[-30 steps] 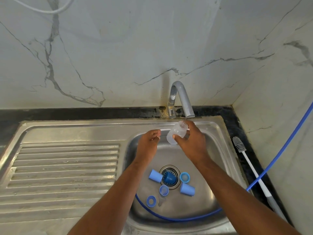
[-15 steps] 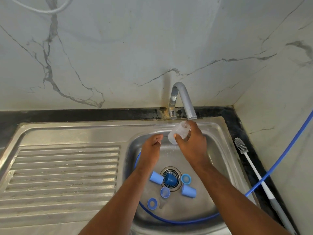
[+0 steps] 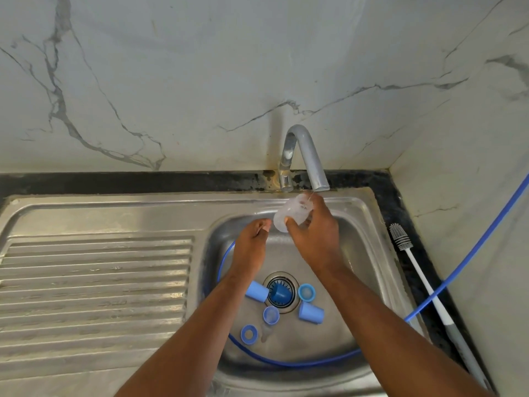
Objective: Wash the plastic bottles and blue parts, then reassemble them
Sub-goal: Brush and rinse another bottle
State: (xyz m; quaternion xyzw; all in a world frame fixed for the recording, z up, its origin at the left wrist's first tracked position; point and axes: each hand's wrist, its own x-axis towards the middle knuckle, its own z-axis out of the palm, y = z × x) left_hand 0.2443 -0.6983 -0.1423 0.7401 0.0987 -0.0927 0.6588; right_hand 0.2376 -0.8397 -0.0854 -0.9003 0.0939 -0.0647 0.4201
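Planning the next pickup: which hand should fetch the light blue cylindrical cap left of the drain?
Left: the left hand holds nothing, nearer that cap; the right hand grips the clear plastic bottle.

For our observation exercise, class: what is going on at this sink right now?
A person's right hand holds a clear plastic bottle under the tap. The left hand hovers beside it, fingers curled; whether it holds anything is unclear. Loose blue parts lie in the sink around the drain; a bottle brush lies on the counter.

White grey-veined marble walls [image 3: 171,67] meet in corner right of fingers [image 3: 322,207]; black counter [image 3: 114,183] strip beyond; steel drainboard [image 3: 94,282] left
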